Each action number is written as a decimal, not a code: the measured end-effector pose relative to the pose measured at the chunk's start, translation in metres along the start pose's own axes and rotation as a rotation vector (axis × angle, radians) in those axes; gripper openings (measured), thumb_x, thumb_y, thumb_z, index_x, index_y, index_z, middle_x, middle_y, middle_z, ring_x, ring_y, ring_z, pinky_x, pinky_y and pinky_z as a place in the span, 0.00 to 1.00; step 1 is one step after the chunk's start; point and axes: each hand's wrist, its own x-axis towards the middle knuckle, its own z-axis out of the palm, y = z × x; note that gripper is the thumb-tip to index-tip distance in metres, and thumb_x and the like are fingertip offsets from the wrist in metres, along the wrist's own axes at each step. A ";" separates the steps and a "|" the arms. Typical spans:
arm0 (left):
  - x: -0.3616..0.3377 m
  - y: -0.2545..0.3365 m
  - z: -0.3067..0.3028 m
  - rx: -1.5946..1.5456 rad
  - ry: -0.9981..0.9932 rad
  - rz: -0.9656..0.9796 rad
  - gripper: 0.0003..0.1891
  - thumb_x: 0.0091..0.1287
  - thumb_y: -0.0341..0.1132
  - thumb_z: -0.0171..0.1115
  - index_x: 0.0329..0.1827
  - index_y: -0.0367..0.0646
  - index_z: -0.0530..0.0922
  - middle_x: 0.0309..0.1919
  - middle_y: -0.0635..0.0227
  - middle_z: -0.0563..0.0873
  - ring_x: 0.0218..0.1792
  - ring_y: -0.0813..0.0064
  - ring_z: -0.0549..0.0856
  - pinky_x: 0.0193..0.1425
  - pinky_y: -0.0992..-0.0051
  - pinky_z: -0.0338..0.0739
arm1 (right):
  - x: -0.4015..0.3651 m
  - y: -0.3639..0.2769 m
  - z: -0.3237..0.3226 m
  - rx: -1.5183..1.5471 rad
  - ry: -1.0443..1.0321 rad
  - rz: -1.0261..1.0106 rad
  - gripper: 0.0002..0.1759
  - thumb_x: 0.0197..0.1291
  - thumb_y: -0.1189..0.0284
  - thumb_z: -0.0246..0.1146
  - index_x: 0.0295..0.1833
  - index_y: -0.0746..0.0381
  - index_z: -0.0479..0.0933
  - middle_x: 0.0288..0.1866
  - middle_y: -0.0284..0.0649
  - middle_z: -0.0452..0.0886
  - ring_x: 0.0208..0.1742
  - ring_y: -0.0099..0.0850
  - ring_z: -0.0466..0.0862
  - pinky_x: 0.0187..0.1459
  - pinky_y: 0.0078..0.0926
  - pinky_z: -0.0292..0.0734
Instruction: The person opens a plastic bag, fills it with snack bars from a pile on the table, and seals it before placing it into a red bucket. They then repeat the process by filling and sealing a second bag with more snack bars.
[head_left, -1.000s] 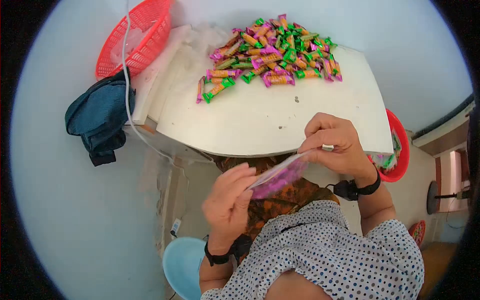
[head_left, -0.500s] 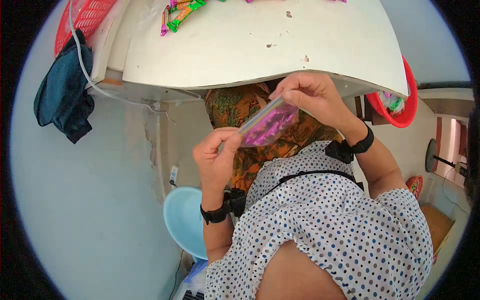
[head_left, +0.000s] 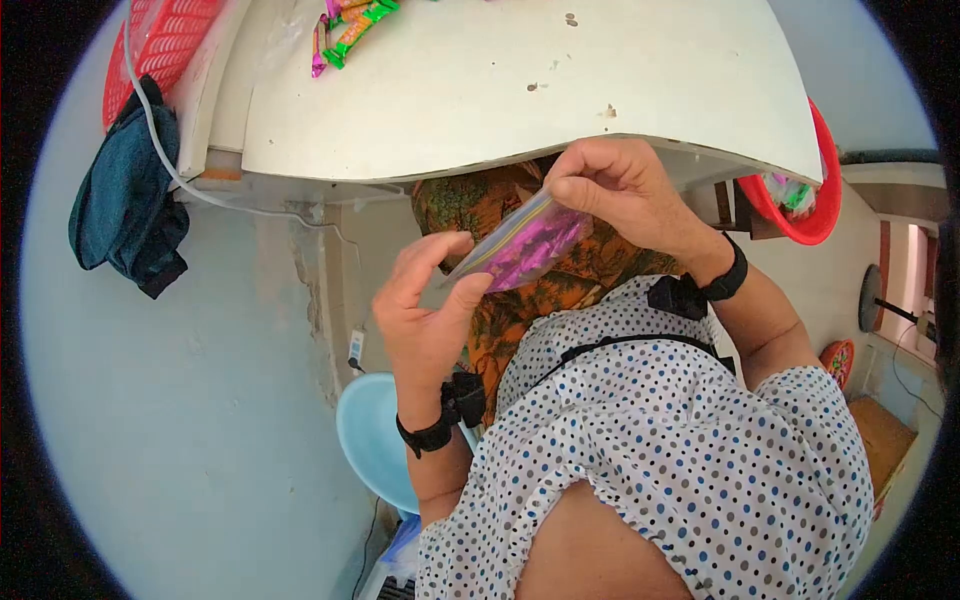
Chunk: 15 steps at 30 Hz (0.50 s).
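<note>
At the near edge of the white table point(head_left: 450, 110), your clear zip bag point(head_left: 520, 243), slanting, glossy purple showing through, yellow line point(head_left: 512, 228) along its top, right end pinched by your right hand point(head_left: 625, 195), your left hand's point(head_left: 418, 300) thumb and fingers parted around its left end.

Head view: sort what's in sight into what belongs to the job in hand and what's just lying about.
Job in hand:
- zip bag with purple contents, in the right hand
- wrapped bars on the table, probably

Just lying about, it seems:
- dark blue cloth item
- light blue basin
- white cable
</note>
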 end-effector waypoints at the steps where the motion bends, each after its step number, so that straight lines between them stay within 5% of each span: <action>1: 0.003 0.007 0.002 0.061 0.003 0.054 0.17 0.56 0.33 0.78 0.47 0.38 0.86 0.39 0.62 0.89 0.44 0.66 0.87 0.52 0.69 0.80 | 0.000 -0.001 0.000 0.006 -0.001 0.002 0.09 0.70 0.71 0.64 0.40 0.66 0.81 0.30 0.28 0.81 0.33 0.15 0.77 0.35 0.17 0.74; 7: 0.017 0.026 0.016 0.294 -0.007 0.258 0.11 0.55 0.28 0.76 0.39 0.39 0.84 0.35 0.61 0.87 0.40 0.58 0.85 0.45 0.65 0.80 | -0.001 0.003 0.001 -0.044 -0.053 -0.047 0.08 0.71 0.70 0.64 0.42 0.65 0.82 0.34 0.29 0.81 0.32 0.13 0.76 0.33 0.14 0.74; 15: 0.017 0.026 0.023 0.302 0.001 0.232 0.05 0.60 0.26 0.71 0.36 0.38 0.83 0.32 0.60 0.86 0.37 0.62 0.85 0.42 0.67 0.79 | -0.002 0.001 0.001 -0.062 -0.053 -0.045 0.06 0.68 0.73 0.67 0.42 0.66 0.83 0.36 0.31 0.83 0.37 0.18 0.80 0.38 0.18 0.75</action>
